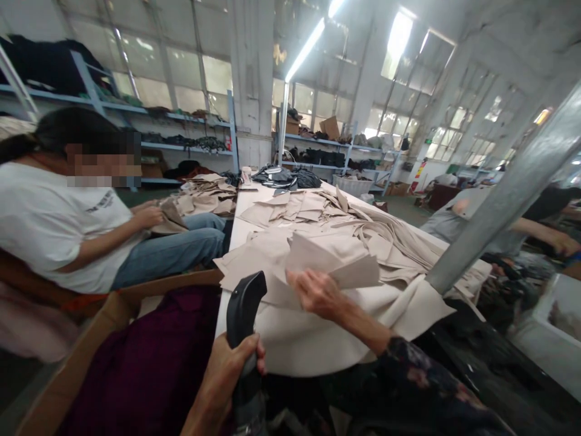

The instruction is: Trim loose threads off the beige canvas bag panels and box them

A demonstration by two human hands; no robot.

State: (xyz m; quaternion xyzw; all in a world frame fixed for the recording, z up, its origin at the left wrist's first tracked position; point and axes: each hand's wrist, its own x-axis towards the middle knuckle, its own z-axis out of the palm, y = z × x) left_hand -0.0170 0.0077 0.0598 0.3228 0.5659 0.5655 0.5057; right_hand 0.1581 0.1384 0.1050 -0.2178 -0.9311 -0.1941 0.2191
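Note:
My left hand (233, 366) is closed around the dark shaft of a black handheld tool (245, 303) with a broad, angled head. The tool's lower end runs down out of view, and its exact kind is not clear. In front of it, my right hand (318, 293) pinches a beige fabric piece (313, 254) by its near edge. That piece stands partly raised over other flat beige cut pieces (263, 260). A larger beige sheet (318, 342) hangs over the near edge of the table below my right hand.
Piles of beige pieces and strips (394, 236) cover the white table (245, 209). A slanted metal pole (494, 212) rises at the right. At lower left stands a cardboard box (104, 309) holding purple cloth (149, 363). Another person (91, 230) sits left; a co-worker's arm (544, 233) shows right.

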